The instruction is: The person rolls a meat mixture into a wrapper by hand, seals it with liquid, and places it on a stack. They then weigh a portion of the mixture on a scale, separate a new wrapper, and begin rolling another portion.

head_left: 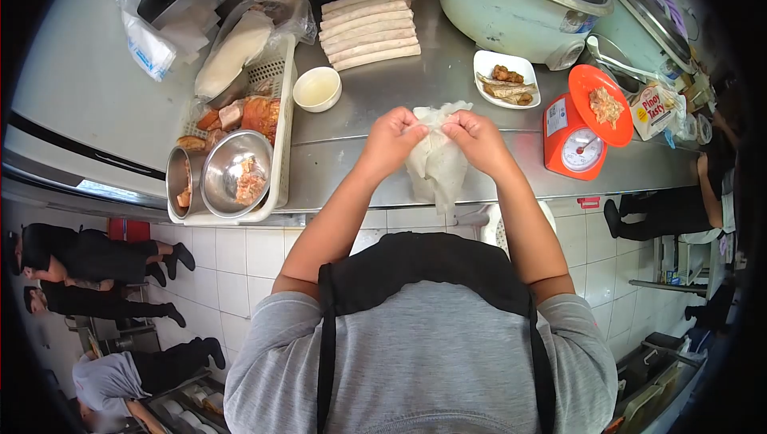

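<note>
Between both hands, over the front of the steel counter [335, 162], hangs a thin, pale, limp spring roll wrapper [437, 166]. My left hand [393, 143] pinches its upper left edge with thumb and fingers. On the upper right edge, my right hand [478, 141] pinches it the same way. Uncooked spring rolls [369, 30] lie side by side at the back of the counter. A small white bowl [317, 89] with pale contents sits left of my left hand. Right of my right hand is an orange-red scale [577, 148], its plate [580, 82] bearing shredded filling.
A white plastic basket [282, 158] at left holds meat pieces and a steel bowl [224, 158] with some filling. A white dish [486, 62] carries fried pieces. Large lidded pale-green pots [503, 10] stand at back right. Other people [104, 254] are at both sides behind me.
</note>
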A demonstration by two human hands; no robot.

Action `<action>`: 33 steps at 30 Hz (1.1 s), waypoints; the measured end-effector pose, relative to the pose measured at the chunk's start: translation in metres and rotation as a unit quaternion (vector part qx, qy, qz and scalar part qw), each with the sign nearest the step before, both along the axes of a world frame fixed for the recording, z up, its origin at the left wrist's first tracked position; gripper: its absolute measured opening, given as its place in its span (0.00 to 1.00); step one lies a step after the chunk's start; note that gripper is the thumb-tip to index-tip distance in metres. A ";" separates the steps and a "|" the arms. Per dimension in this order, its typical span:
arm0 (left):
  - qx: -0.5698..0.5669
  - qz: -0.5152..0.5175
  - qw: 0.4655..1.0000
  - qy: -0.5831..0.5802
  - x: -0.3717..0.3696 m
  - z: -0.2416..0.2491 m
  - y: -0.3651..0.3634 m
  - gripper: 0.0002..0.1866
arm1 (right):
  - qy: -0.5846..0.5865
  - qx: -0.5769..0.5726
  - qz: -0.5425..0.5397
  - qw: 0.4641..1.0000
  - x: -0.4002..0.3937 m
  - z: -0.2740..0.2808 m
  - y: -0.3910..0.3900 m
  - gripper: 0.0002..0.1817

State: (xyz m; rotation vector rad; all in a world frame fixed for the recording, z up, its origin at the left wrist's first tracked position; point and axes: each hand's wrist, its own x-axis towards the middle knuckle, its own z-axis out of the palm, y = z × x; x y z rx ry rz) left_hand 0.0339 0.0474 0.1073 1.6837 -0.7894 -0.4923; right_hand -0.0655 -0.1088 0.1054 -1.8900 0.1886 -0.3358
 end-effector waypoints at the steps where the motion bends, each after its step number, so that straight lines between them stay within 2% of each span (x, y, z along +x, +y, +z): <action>1: -0.017 0.008 0.999 0.034 0.003 -0.001 0.002 0.06 | -0.003 0.019 -0.010 1.000 -0.002 -0.007 -0.003 0.08; 6: -0.079 0.036 0.982 0.165 0.010 -0.005 0.008 0.06 | -0.005 0.083 -0.035 0.996 -0.012 -0.015 -0.007 0.09; 9: -0.146 0.007 0.976 0.162 0.001 -0.006 0.002 0.05 | -0.003 0.085 -0.049 0.995 -0.012 -0.013 -0.006 0.11; 14: -0.100 -0.060 0.978 0.174 -0.007 -0.014 -0.001 0.04 | 0.000 0.096 -0.046 0.994 0.000 0.004 0.005 0.13; 17: -0.111 -0.037 0.973 0.201 -0.011 -0.009 -0.001 0.05 | 0.069 -0.008 -0.055 0.996 0.008 -0.005 0.008 0.12; 18: -0.119 -0.024 0.971 0.208 -0.013 -0.005 -0.002 0.05 | 0.043 -0.016 -0.068 0.997 0.009 -0.006 0.012 0.11; 21: -0.059 0.061 0.982 0.171 -0.018 0.011 -0.011 0.08 | -0.033 -0.041 -0.094 0.994 0.008 -0.006 0.029 0.09; 24: 0.008 0.051 0.999 -0.015 -0.009 -0.002 -0.014 0.08 | -0.084 -0.058 -0.102 0.990 0.007 -0.006 0.036 0.08; 27: -0.021 0.051 0.998 -0.010 -0.007 -0.007 -0.015 0.08 | -0.081 -0.065 -0.121 0.987 0.003 -0.005 0.034 0.08; 30: -0.100 0.085 0.989 0.062 -0.006 -0.013 -0.016 0.09 | -0.069 -0.058 -0.140 0.986 -0.003 -0.008 0.027 0.08; 33: -0.118 0.090 0.985 0.092 -0.006 -0.011 -0.014 0.08 | -0.079 -0.034 -0.171 0.982 -0.005 -0.016 0.020 0.09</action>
